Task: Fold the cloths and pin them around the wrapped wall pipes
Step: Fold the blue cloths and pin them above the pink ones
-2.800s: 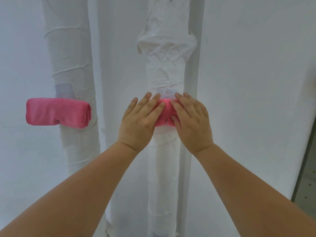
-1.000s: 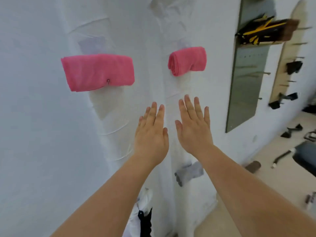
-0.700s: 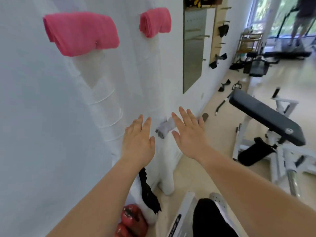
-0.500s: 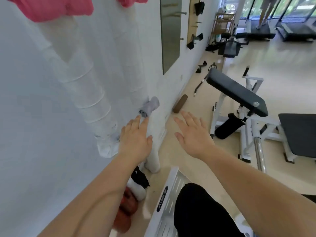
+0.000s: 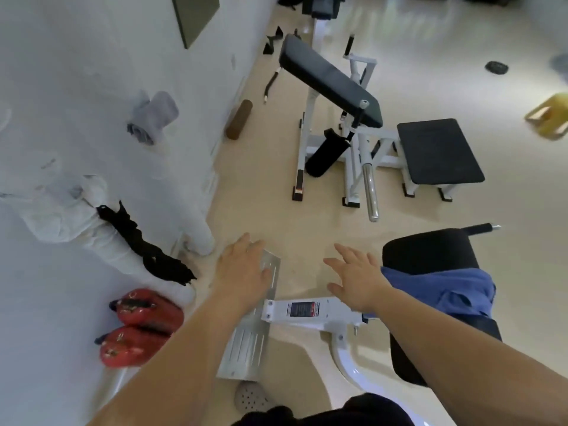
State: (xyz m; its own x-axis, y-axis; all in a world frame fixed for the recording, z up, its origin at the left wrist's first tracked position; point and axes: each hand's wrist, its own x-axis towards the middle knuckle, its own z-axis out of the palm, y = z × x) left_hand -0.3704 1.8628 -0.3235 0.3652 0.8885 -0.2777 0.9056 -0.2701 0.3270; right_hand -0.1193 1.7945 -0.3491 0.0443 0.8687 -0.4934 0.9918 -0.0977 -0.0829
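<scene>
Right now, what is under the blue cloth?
Black padding shows above and below the blue cloth, so the cloth seems to lie on it. Whatever is right beneath is covered.

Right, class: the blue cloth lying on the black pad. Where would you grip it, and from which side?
Probably the rumpled left edge of the blue cloth, reached from the left and above by the right hand, which hovers open beside it. The cloth lies loose over the black pad, so its raised folds suit pinching fingers.

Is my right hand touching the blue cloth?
Cannot tell. In the head view the open right hand overlaps the edge of the blue cloth, but the depth between them is unclear.
</scene>
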